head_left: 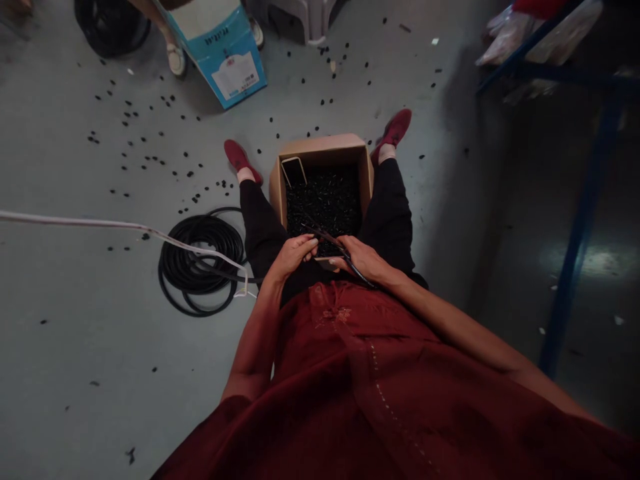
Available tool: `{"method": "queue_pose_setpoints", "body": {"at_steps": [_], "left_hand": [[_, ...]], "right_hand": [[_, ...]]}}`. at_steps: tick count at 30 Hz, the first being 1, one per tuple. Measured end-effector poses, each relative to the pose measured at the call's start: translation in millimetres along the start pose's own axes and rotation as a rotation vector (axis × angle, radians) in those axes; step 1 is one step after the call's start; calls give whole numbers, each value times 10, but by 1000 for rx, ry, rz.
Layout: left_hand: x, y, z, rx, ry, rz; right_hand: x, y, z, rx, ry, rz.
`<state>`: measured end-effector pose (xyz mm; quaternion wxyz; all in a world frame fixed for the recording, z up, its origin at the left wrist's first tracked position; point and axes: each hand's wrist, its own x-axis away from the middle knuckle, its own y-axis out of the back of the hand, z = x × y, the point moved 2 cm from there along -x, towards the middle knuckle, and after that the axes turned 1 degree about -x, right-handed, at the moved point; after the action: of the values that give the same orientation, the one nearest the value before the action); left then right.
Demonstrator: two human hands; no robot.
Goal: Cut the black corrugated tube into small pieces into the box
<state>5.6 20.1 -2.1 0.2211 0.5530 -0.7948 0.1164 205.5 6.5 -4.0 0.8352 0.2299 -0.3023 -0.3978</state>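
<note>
My left hand [293, 257] and my right hand [363, 260] are close together over my lap, both closed on a thin black cable [345, 250]. One end of the cable reaches over a cardboard box [323, 147] that stands between my legs. The box is filled with a heap of small black pieces [325, 200]. A phone [293, 172] leans inside the box at its far left corner. A pale item shows under my hands, partly hidden, and I cannot tell what it is.
A coil of black tubing [200, 263] and a white cable [125, 225] lie on the grey floor to my left, among scattered black pieces [145, 143]. A blue carton [225, 57] and a person's foot [176, 60] are ahead. A blue metal rack [577, 230] stands to my right.
</note>
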Motion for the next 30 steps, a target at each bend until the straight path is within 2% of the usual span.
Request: {"method": "queue_pose_setpoints", "body": {"at_steps": [5, 11, 15, 19, 22, 25, 30], "left_hand": [[11, 8, 100, -57, 20, 42], [-53, -28, 237, -106, 14, 98], [-120, 8, 339, -144, 65, 60], [-162, 43, 427, -195, 99, 49], [-178, 67, 468, -193, 88, -43], [-176, 97, 469, -188, 60, -102], [-138, 182, 358, -217, 60, -74]], "right_hand": [[24, -44, -82, 62, -25, 68], [73, -134, -164, 114, -100, 83], [94, -188, -230, 155, -217, 139], [92, -210, -289, 153, -248, 161], [67, -194, -331, 133, -269, 131], [40, -146, -341, 87, -295, 86], [23, -61, -242, -89, -276, 53]]}}
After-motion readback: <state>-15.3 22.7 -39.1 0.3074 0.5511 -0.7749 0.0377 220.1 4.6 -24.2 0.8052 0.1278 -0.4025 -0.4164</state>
